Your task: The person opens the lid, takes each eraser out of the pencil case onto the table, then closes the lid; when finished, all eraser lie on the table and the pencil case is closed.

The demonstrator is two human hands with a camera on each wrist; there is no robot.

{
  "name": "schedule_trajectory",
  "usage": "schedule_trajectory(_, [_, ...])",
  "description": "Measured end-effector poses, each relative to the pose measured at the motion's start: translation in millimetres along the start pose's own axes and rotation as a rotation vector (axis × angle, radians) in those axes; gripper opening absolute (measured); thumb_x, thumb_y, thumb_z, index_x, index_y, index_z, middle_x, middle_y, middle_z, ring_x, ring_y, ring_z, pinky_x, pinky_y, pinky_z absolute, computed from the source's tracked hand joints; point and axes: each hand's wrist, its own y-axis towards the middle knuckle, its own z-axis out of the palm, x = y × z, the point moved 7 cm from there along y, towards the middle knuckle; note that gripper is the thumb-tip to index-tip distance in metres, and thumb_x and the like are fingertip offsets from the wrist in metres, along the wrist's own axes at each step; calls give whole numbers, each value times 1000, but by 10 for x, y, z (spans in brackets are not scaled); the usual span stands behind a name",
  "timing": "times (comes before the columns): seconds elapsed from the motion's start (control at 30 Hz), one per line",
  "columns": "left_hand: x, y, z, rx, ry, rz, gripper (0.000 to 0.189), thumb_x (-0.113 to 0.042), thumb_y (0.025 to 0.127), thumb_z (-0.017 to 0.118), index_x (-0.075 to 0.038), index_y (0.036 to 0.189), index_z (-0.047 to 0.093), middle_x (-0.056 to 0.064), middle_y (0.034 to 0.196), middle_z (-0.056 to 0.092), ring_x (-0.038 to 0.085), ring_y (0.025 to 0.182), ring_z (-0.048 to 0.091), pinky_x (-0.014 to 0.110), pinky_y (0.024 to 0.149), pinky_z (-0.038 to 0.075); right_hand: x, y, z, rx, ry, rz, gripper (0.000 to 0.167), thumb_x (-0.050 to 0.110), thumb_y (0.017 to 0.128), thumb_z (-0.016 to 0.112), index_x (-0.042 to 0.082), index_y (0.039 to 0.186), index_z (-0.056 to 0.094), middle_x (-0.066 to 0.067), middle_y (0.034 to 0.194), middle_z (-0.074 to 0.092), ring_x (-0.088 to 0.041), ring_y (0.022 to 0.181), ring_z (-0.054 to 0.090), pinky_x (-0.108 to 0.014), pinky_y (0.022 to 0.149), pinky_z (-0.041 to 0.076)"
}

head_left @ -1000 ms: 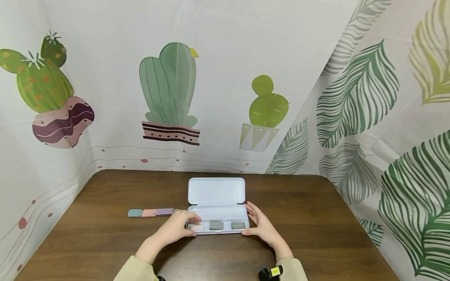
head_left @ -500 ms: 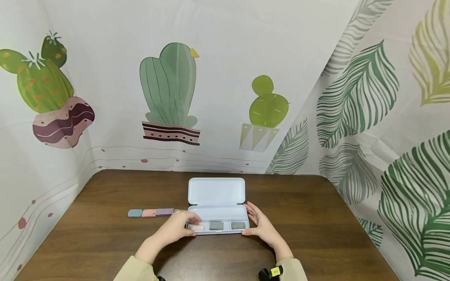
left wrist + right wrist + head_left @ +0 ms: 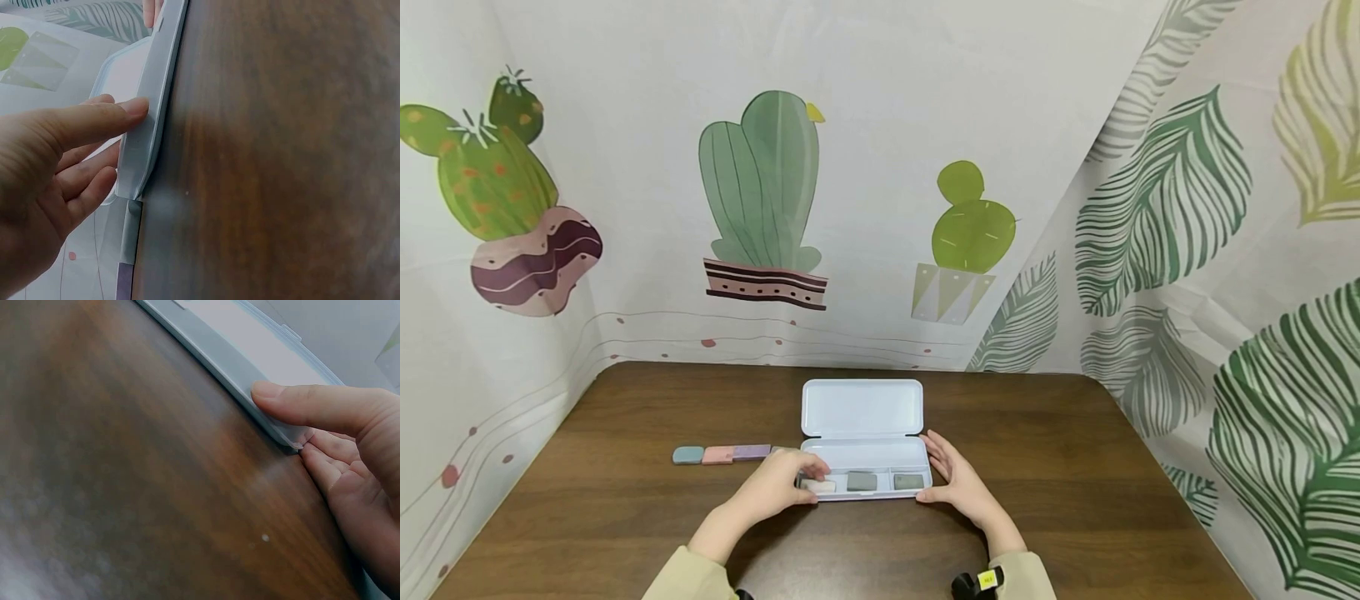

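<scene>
A pale blue pencil case [image 3: 865,452] lies on the table with its lid [image 3: 862,407] raised at the back. At its left end, my left hand [image 3: 775,483] grips the case, thumb on the front wall and fingers around the end. My right hand [image 3: 958,483] holds the opposite end, its thumb [image 3: 275,397] pressed on the front wall near the corner. Inside the front row sit a white block [image 3: 818,486], partly behind my left fingers, and a grey-green block [image 3: 861,482]. Another grey-green block [image 3: 908,482] sits in the small right compartment.
Left of the case, small flat blocks lie end to end: a blue one [image 3: 687,455], a pink one [image 3: 718,454] and a purple one [image 3: 752,452]. A greyish piece beyond them is mostly hidden by my left hand. A printed cloth [image 3: 880,183] hangs behind the table.
</scene>
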Motion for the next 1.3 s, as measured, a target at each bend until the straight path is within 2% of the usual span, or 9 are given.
schedule_trajectory(0.13, [8, 9, 3, 8, -26, -9, 30, -5, 69, 85, -7, 96, 72, -1, 87, 74, 9, 82, 68, 28, 76, 55, -3, -1, -5, -2, -6, 4, 105, -1, 73, 82, -10, 151, 13, -31, 155, 25, -44, 145, 22, -12, 109, 32])
schedule_trajectory(0.2, [12, 9, 3, 12, -48, -7, 30, -5, 69, 85, -7, 96, 72, -1, 87, 73, 9, 82, 68, 28, 75, 55, -4, 1, -6, -6, -1, 14, 106, -1, 72, 83, -9, 151, 13, -30, 156, 26, -43, 145, 22, -5, 103, 31])
schedule_trajectory(0.33, [19, 5, 5, 25, -78, 1, 26, -7, 73, 83, -6, 96, 72, 1, 89, 74, 10, 83, 68, 28, 75, 55, -4, -1, -5, -6, 6, 11, 106, 0, 72, 83, -9, 151, 13, -30, 156, 26, -42, 145, 23, -4, 102, 31])
schedule_trajectory(0.57, [-10, 12, 0, 26, -4, 23, 12, -9, 86, 71, -4, 96, 76, 3, 92, 76, 15, 89, 70, 29, 78, 56, 1, 7, 3, 1, 14, 0, 105, -1, 72, 82, -9, 151, 13, -30, 156, 25, -42, 145, 22, -4, 103, 30])
schedule_trajectory(0.77, [-40, 29, 22, 35, 40, 38, 14, -2, 82, 72, -2, 96, 76, 5, 91, 76, 15, 86, 71, 27, 76, 56, -8, 3, -3, -2, 9, 2, 105, -1, 72, 82, -9, 151, 13, -30, 156, 25, -42, 145, 22, -4, 103, 30])
schedule_trajectory(0.97, [-46, 49, 43, 71, 31, 5, 16, 0, 79, 74, 0, 95, 75, 8, 91, 76, 17, 84, 72, 26, 73, 57, -18, 7, 2, 1, -2, -19, 104, -3, 72, 82, -11, 150, 13, -32, 154, 26, -46, 143, 22, -6, 104, 31])
schedule_trajectory(1.3, [-89, 70, 37, 92, 46, 3, 11, 1, 78, 74, -4, 88, 75, 3, 84, 75, 12, 79, 70, 25, 71, 56, -20, 1, 0, 6, -8, -34, 103, -3, 73, 81, -12, 150, 13, -34, 153, 26, -47, 143, 22, -10, 107, 31])
